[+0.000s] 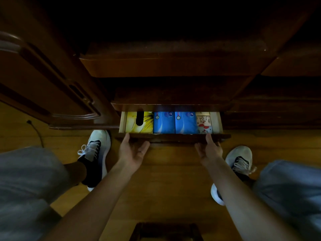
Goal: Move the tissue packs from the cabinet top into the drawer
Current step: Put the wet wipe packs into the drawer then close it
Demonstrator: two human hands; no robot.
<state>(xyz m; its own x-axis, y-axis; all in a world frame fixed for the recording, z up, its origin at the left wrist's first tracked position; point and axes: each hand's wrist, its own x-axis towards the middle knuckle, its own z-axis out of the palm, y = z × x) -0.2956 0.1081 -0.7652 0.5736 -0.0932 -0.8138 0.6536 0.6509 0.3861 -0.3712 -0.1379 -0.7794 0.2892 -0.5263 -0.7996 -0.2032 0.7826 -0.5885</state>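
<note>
The wooden drawer point(216, 121) stands partly pulled out of the dark cabinet point(173, 66). Inside it lie a yellow tissue box point(133, 124) at the left, two blue tissue packs point(164, 123) point(185, 123) in the middle and a white pack with red and blue prints point(204, 124) at the right. My left hand point(132, 151) grips the drawer's front edge at the left, thumb on top. My right hand point(210, 148) grips the same edge at the right. The cabinet top is dark and I see no packs on it.
An open cabinet door point(52, 84) stands at the left. A black cable point(37, 132) runs over the wooden floor point(173, 180). My feet in white shoes stand left point(97, 148) and right point(240, 159) of the drawer. A dark wooden object point(166, 231) sits at the bottom edge.
</note>
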